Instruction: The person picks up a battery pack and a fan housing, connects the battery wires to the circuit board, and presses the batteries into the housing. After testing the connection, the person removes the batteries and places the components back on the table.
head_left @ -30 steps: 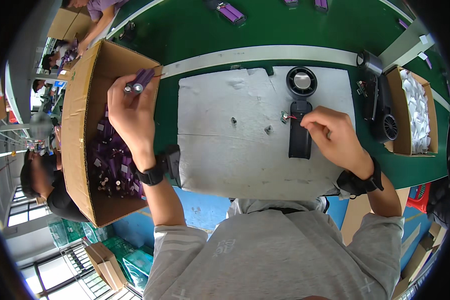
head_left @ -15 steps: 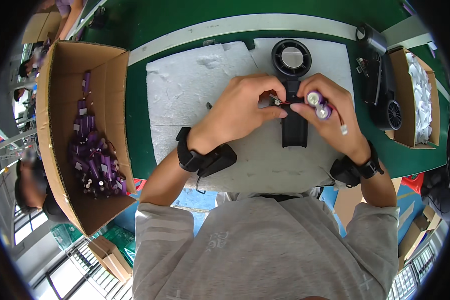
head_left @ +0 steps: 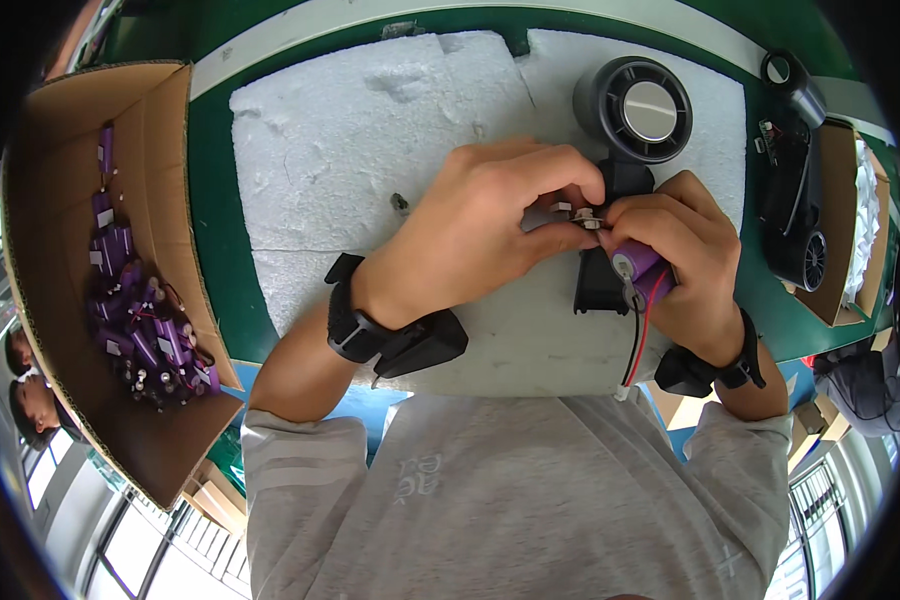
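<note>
My left hand (head_left: 480, 220) pinches a small circuit board (head_left: 587, 218) with white sockets between thumb and forefinger. Curled round a purple two-cell battery pack (head_left: 636, 262), my right hand (head_left: 688, 250) also brings its fingertips to the board's right edge. Red and black wires (head_left: 641, 335) hang from the pack toward me, ending in a small white plug (head_left: 622, 392). Beneath both hands lies a black handheld fan (head_left: 600, 285), its round head with a silver centre pointing away from me. My fingers cover most of its handle.
White foam sheets (head_left: 340, 130) cover the green table (head_left: 215, 200). At left stands a cardboard box (head_left: 185, 235) with several purple battery packs (head_left: 140, 310). Another black fan (head_left: 800, 190) lies at right beside a box (head_left: 832, 295) of white pieces. Another person (head_left: 35, 400) shows at the left rim.
The battery pack has turned in my right hand, and its wires now hang toward me. My right fingers have closed in on the board. The view has shifted nearer.
</note>
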Tool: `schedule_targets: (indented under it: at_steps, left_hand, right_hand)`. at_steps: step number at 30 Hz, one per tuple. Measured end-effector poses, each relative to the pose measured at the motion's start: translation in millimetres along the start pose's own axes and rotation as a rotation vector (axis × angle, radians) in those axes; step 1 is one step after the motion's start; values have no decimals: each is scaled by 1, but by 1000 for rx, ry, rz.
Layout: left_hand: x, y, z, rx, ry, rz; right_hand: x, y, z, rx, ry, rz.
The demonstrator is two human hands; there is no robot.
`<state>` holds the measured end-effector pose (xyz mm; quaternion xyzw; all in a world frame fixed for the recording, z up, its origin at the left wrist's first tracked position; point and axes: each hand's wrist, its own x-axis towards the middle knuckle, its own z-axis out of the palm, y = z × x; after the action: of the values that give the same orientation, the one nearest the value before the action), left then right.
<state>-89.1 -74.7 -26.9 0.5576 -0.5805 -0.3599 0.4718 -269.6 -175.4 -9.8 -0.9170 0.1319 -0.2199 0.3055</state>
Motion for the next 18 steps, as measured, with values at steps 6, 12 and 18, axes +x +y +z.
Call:
schedule_targets:
  at_steps: [6, 12, 18]
  left_hand:
    - [-3, 2, -6, 39, -20, 73]
    - [-4, -7, -7, 242, 73, 261]
    - [-9, 5, 1, 117, 3, 128]
  right_hand:
    - [-2, -4, 1, -64, -37, 0]
    - [-2, -3, 2, -99, -30, -25]
    - [-1, -3, 0, -112, -47, -33]
